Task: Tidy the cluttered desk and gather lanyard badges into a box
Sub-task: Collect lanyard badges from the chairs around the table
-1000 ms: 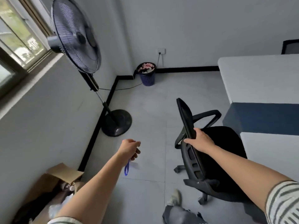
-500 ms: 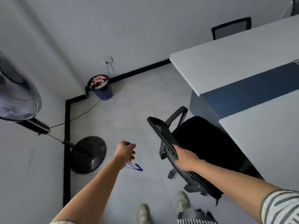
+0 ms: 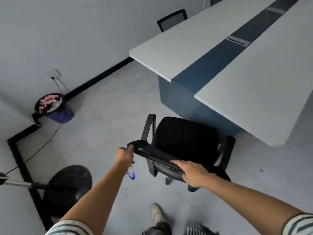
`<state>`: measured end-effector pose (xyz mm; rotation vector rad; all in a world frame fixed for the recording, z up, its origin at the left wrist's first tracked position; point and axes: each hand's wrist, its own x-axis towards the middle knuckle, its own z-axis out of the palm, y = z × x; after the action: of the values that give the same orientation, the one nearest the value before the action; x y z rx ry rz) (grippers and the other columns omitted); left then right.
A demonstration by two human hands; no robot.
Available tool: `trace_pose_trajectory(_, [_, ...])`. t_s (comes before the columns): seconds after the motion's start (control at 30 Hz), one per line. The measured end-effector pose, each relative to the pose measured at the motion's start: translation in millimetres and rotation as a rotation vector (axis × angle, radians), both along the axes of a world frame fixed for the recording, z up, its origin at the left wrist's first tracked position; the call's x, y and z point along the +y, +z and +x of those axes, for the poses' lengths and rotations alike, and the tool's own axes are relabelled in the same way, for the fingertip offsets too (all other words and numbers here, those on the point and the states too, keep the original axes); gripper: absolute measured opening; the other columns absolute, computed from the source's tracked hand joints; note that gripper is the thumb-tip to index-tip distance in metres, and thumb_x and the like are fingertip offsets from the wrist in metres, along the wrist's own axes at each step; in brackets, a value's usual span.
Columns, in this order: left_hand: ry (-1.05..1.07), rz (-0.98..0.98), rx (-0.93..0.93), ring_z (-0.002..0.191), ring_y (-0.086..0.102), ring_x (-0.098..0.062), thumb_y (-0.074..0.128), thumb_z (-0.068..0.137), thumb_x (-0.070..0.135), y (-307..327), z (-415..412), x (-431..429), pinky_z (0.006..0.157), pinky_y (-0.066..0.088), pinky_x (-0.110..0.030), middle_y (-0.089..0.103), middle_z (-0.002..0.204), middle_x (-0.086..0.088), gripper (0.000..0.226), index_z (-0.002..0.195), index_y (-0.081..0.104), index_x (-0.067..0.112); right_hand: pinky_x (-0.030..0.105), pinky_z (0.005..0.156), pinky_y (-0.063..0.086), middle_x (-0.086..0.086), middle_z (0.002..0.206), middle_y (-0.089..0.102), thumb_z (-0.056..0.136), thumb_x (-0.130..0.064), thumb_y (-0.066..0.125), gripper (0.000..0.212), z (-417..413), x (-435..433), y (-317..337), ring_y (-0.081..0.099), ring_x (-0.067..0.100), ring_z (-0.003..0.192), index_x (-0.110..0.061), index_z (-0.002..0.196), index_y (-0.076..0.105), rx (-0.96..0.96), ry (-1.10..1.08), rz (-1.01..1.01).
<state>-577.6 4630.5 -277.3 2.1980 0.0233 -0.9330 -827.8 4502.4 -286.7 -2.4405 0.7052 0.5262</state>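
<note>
Gripping the top edge of a black office chair's backrest (image 3: 152,155), the right hand (image 3: 193,173) curls its fingers over the rim near the right end. The left hand (image 3: 125,156) hooks its thumb on the backrest's left corner, and its fingers are closed on a blue lanyard badge (image 3: 131,174) that dangles just below the hand, above the floor. The chair's seat (image 3: 184,139) lies near the end of the white-and-blue worktop (image 3: 254,82). A wastebasket (image 3: 52,106) stands in the far corner and a fan base (image 3: 67,189) sits by the left wall.
</note>
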Motion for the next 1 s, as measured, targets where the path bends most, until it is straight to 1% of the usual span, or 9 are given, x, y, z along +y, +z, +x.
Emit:
trace_pose_trajectory(0.13, [-0.020,0.082,-0.063,0.050,0.050,-0.026,0.051,0.088,0.019,-8,-13,20,0.048,0.036,-0.023,0.051,0.064,-0.015,0.019,0.092,0.045,0.002,0.036,0.094,0.042,-0.008,0.143,0.044,0.091,-0.017,0.046,0.065,-37,39,3,0.049,0.021,0.120,-0.046,0.145,0.024,-0.014,0.016,0.016])
trace_pose_trajectory(0.27, [-0.107,0.260,-0.146,0.061,0.049,-0.029,0.047,0.082,0.007,-22,-50,65,0.055,0.041,-0.029,0.052,0.078,-0.017,0.014,0.096,0.048,0.002,0.038,0.101,0.041,-0.010,0.144,0.045,0.090,-0.027,0.048,0.060,-85,73,6,0.047,0.019,0.123,-0.039,0.146,0.030,-0.025,0.033,-0.023])
trace_pose_trajectory(0.33, [-0.149,0.290,-0.209,0.057,0.050,-0.027,0.047,0.082,0.007,-27,-73,92,0.054,0.040,-0.027,0.051,0.075,-0.012,0.012,0.093,0.049,0.004,0.037,0.101,0.041,-0.010,0.142,0.047,0.090,-0.031,0.049,0.056,-111,87,5,0.047,0.019,0.124,-0.035,0.144,0.036,-0.010,0.013,-0.066])
trace_pose_trajectory(0.4, [-0.190,0.301,-0.259,0.062,0.051,-0.028,0.046,0.085,0.008,-32,-92,114,0.057,0.038,-0.029,0.052,0.077,-0.009,0.010,0.094,0.048,0.007,0.036,0.098,0.042,-0.009,0.135,0.053,0.089,-0.037,0.050,0.053,-136,99,3,0.050,0.018,0.120,-0.031,0.140,0.042,0.022,-0.006,-0.153])
trace_pose_trajectory(0.47, [-0.212,0.320,-0.271,0.076,0.049,-0.031,0.044,0.087,0.008,-39,-114,134,0.069,0.038,-0.032,0.052,0.085,-0.010,0.008,0.094,0.046,0.008,0.034,0.093,0.043,-0.009,0.127,0.057,0.085,-0.040,0.051,0.052,-161,114,0,0.052,0.019,0.115,-0.029,0.136,0.047,0.050,-0.008,-0.219])
trace_pose_trajectory(0.57, [-0.216,0.342,-0.260,0.080,0.048,-0.031,0.042,0.087,0.007,-45,-136,157,0.072,0.037,-0.034,0.049,0.087,-0.010,0.006,0.092,0.044,0.009,0.035,0.087,0.045,-0.006,0.119,0.059,0.080,-0.038,0.050,0.050,-182,130,-6,0.055,0.020,0.109,-0.027,0.129,0.051,0.094,0.046,-0.265])
trace_pose_trajectory(0.73, [-0.136,0.277,-0.229,0.080,0.049,-0.032,0.047,0.086,0.007,-44,-146,166,0.071,0.038,-0.034,0.053,0.088,-0.011,0.006,0.092,0.049,0.008,0.037,0.085,0.046,-0.004,0.116,0.059,0.080,-0.042,0.052,0.048,-191,130,-9,0.055,0.022,0.107,-0.025,0.125,0.052,0.111,0.071,-0.289])
trace_pose_trajectory(0.93, [-0.102,0.181,-0.159,0.085,0.053,-0.031,0.055,0.083,0.010,-29,-120,141,0.074,0.042,-0.032,0.054,0.095,-0.010,0.020,0.102,0.049,0.010,0.037,0.087,0.047,-0.003,0.115,0.060,0.086,-0.043,0.053,0.044,-158,111,-2,0.055,0.023,0.106,-0.023,0.126,0.053,0.079,0.043,-0.299])
trace_pose_trajectory(1.0, [-0.092,0.144,-0.138,0.076,0.055,-0.031,0.055,0.083,0.008,-23,-105,127,0.069,0.043,-0.033,0.055,0.092,-0.013,0.020,0.103,0.050,0.009,0.038,0.087,0.047,-0.002,0.114,0.060,0.087,-0.041,0.053,0.043,-140,100,1,0.056,0.023,0.106,-0.022,0.125,0.054,0.064,0.018,-0.297])
